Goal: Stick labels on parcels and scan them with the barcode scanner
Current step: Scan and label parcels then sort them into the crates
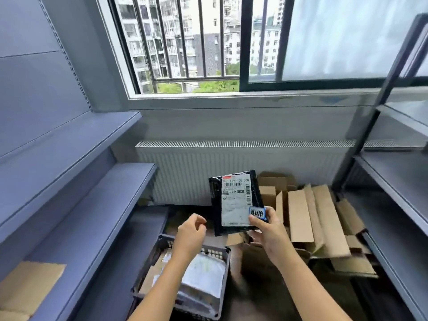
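1 black parcel [236,202] already carries a small blue-edged label [257,213] at its lower right corner, so the sticking looks done or nearly done for this one. No scanner is in view, so scanning seems left to do, as do the parcels lying in the dark basket [215,252] below. The right hand [269,230] grips the parcel's lower right edge and holds it upright, thumb pressed on the blue label. The left hand [191,232] hovers just beside the lower left corner, fingers loosely curled, holding nothing.

parcel [236,202] black, label [235,200] white | sticker [257,213] blue-edged | basket [215,253] dark grey
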`<state>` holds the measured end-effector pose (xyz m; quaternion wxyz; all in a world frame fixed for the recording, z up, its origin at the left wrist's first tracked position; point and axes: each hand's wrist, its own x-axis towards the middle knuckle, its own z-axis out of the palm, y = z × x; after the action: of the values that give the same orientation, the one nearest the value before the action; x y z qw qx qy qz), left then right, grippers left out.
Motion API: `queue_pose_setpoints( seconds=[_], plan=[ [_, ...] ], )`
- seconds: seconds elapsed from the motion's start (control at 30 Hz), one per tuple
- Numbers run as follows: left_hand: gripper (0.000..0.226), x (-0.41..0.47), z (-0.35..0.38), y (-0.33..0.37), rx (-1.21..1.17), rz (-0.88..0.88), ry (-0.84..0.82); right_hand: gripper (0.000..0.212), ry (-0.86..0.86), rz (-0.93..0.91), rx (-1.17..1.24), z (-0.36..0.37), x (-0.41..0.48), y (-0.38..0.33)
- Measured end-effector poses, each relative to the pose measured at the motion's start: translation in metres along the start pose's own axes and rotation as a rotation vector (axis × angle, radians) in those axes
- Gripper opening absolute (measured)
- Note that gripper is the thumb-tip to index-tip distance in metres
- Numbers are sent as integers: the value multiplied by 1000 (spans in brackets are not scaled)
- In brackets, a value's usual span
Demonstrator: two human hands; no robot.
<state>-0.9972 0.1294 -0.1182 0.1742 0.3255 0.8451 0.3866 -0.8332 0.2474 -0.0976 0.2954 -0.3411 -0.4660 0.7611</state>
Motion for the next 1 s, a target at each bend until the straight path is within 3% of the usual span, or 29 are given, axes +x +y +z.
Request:
queue_pose_setpoints(
  seconds=[0.37, 0.67, 0.83, 0.9, 1.0],
  plan=[
    [11, 109, 37, 11, -43, -78, -29, 20, -38, 74, 33, 0, 136, -5],
    [34, 148, 89, 18, -417, -422, 257, 20, -320, 120, -206, -7, 256, -15],
    [33, 133, 101, 25, -562, -532, 328, 18, -517, 226, -285, 10, 275, 2],
    [19, 123, 102, 19, -615, -558, 366, 17, -614, 264, -327, 20, 270, 15],
    [25, 108, 92, 0, -647, -614, 446, 17, -734, 324, -398, 41, 262, 40]
  ],
)
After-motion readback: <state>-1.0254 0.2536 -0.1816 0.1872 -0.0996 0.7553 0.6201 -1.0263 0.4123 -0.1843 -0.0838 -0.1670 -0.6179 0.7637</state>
